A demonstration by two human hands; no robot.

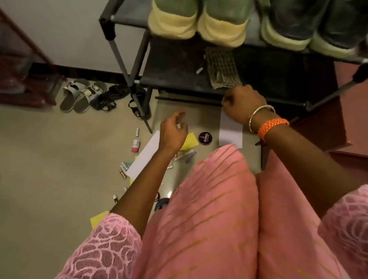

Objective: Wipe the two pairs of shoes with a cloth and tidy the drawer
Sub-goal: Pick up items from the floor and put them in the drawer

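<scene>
A green pair of shoes (195, 13) with pale yellow soles and a dark pair (306, 15) stand on the top shelf of a black rack (129, 57). A checked cloth (223, 69) lies on the shelf below. My right hand (241, 104) is curled at that shelf's front edge and appears to pinch the top of a white sheet (230, 132). My left hand (173, 132) hovers over a yellow paper (189, 141) and a larger white sheet (145, 154), fingers loosely bent and holding nothing. A black polish tin (205, 137) lies between my hands. I see no drawer clearly.
Small tubes, batteries and bits (135, 145) are scattered on the beige floor left of my knees. Sandals (80, 97) and dark straps lie by the wall. A reddish-brown cabinet (348, 113) stands on the right and a wooden frame (15, 63) on the left.
</scene>
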